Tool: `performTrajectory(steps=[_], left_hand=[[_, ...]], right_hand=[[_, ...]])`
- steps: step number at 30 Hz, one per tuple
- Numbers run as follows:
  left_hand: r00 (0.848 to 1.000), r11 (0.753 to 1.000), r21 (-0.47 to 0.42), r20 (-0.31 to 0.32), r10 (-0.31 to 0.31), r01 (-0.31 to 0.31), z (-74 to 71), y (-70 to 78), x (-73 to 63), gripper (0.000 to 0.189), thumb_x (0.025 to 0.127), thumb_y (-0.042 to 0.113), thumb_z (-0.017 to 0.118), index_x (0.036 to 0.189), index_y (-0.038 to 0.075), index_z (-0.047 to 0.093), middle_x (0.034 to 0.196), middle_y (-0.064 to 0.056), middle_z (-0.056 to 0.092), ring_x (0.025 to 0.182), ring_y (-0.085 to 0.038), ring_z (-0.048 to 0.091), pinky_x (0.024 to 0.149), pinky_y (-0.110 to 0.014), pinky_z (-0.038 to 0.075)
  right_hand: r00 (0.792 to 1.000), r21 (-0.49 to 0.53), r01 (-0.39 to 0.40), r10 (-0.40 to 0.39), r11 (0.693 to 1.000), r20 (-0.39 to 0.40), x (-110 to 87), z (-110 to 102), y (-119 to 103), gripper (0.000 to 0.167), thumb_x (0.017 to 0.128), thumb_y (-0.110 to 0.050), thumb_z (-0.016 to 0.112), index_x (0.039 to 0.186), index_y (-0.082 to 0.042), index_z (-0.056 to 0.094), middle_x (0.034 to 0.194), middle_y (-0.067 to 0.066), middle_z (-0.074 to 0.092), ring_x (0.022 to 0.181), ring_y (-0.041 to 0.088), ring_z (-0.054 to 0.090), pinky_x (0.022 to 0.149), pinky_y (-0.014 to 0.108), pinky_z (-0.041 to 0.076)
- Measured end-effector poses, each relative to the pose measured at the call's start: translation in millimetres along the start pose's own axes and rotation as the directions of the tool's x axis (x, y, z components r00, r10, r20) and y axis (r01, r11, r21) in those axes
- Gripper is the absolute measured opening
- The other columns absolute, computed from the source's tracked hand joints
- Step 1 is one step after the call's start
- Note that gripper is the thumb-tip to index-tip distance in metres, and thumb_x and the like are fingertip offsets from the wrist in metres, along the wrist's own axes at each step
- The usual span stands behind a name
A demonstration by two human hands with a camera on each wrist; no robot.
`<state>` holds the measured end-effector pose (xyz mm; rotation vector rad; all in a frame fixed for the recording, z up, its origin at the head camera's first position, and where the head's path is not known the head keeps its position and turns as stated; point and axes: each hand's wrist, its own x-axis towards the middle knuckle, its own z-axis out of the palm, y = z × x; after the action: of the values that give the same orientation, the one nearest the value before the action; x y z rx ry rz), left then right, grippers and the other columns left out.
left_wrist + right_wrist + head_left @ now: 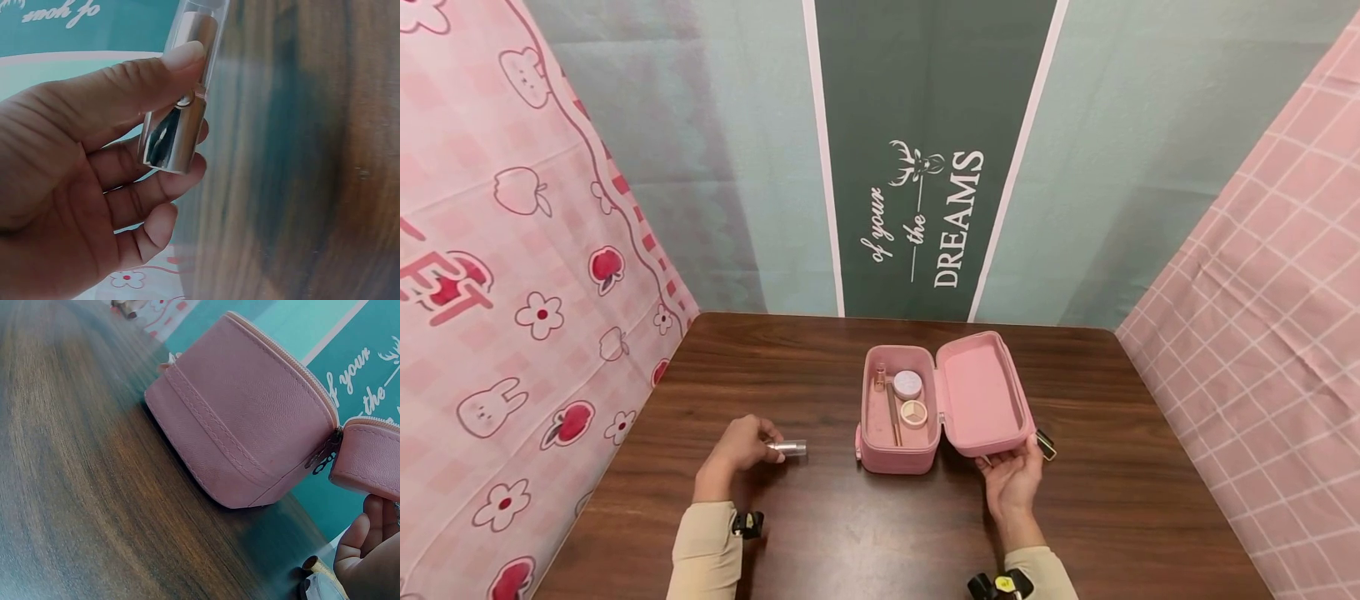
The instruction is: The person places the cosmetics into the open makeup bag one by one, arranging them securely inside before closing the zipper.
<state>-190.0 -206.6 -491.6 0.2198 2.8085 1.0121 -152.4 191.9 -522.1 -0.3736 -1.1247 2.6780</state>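
My left hand (743,446) pinches a shiny rose-gold lipstick tube with a clear cap (172,134) between thumb and fingers, over the left part of the table. An unzipped pink cosmetic case (898,460) stands at the middle, its lid (983,392) folded out to the right. Palm up, my right hand (1013,477) holds the lid's near edge, fingers beneath it; the lid partly hides them. Inside the case lie a small rose-gold tube (880,377), a round white compact (907,384), a round sectioned palette (913,413) and a slim brown stick (893,414).
A dark tube with gold trim (1046,445) lies on the wooden table (820,533) just right of the lid and right hand. Printed cloths hang at the back (760,167) and on both sides. Zip pulls (322,461) dangle at the case's hinge side.
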Motion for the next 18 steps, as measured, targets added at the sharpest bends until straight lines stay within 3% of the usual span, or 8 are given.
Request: performTrajectory(steps=[10,18], left_hand=[[1.000,0.999,-0.026,-0.008,-0.021,0.021,-4.6,4.1,-1.9,0.020,0.063,0.008,0.083,0.074,0.010,0.067,0.068,0.005,0.060,0.063,-0.011,0.050,0.062,-0.031,0.042],[0.995,0.989,-0.136,-0.089,0.044,-0.056,0.8,9.7,-0.8,0.017,0.071,0.013,0.079,0.084,0.010,0.069,0.076,0.003,0.063,0.069,-0.013,0.055,0.064,-0.031,0.044]], right_hand=[[1.000,0.010,0.007,-0.007,1.000,-0.008,0.3,-0.9,0.0,0.042,0.095,-0.049,0.033,0.104,-0.012,0.052,0.085,0.003,0.057,0.071,0.015,0.053,0.065,0.032,0.039],[0.999,0.007,-0.009,0.009,1.000,-0.043,1.6,-0.3,0.5,0.043,0.095,-0.050,0.032,0.104,-0.013,0.052,0.085,0.004,0.056,0.071,0.016,0.053,0.066,0.033,0.039]])
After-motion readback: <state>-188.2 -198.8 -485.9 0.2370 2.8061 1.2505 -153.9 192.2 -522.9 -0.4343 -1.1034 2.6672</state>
